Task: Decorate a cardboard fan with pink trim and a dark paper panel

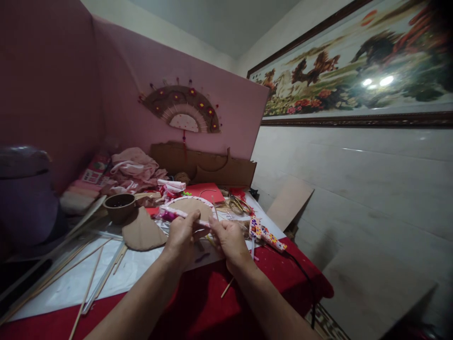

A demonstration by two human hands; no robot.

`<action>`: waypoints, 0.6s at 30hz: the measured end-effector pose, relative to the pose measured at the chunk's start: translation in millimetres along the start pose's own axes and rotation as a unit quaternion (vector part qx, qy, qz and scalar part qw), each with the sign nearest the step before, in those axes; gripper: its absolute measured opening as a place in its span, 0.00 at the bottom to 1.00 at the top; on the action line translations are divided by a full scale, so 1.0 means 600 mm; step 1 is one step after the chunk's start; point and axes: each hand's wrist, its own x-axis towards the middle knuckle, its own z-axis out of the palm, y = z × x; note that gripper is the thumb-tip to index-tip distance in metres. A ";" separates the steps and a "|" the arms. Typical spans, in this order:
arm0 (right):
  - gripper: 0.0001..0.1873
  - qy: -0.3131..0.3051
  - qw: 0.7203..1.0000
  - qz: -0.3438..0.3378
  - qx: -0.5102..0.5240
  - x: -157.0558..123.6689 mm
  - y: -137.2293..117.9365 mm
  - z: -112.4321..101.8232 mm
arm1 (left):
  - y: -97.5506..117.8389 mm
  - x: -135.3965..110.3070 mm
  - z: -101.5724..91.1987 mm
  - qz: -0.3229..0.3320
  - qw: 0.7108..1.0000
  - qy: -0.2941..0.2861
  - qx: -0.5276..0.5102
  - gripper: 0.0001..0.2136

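A half-round piece of cardboard (193, 207) with a pink-and-white fabric edge is held up between my two hands over the front of the table. My left hand (181, 234) is closed on its straight lower edge, thumb on top. My right hand (230, 240) pinches the right corner of that edge. A thin wooden stick (227, 288) passes at my right hand, its ends showing above and below; the grip on it is partly hidden. To the right of my right hand lies a glue gun (264, 232) in flower-patterned covering, with a black cord.
Left of my hands lie a loose cardboard piece (143, 231), a brown bowl (120, 208) and several thin sticks (88, 283). Scissors (239, 205) and red paper (207, 191) are behind. Pink cloth (136, 165) is heaped at the back left. A decorated fan (184, 106) hangs on the pink panel.
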 end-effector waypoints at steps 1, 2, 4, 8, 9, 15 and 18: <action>0.26 -0.007 1.000 0.013 0.008 0.001 0.000 0.000 | 0.000 -0.001 0.001 -0.005 1.000 0.001 0.001 0.07; 0.27 -0.014 0.999 0.026 0.019 0.001 -0.001 -0.001 | 0.001 -0.003 0.002 -0.011 1.000 0.002 0.002 0.07; 0.28 -0.025 0.998 0.043 0.035 -0.001 -0.003 -0.005 | 0.004 -0.006 0.003 -0.030 1.000 0.005 0.004 0.07; 0.23 -0.018 0.998 -0.011 0.058 -0.014 -0.005 -0.020 | 0.008 -0.005 0.003 -0.058 0.998 0.022 0.009 0.06; 0.20 -0.008 0.997 -0.040 0.061 -0.018 -0.005 -0.024 | 0.009 -0.004 0.002 -0.063 0.998 0.027 0.010 0.06; 0.09 -0.018 0.985 -0.168 -0.023 -0.035 0.001 -0.035 | 0.009 -0.004 0.002 -0.100 0.994 0.024 0.020 0.03; 0.05 -0.055 0.978 -0.200 -0.041 -0.032 0.003 -0.032 | 0.009 -0.007 0.003 -0.125 0.991 0.013 0.036 0.03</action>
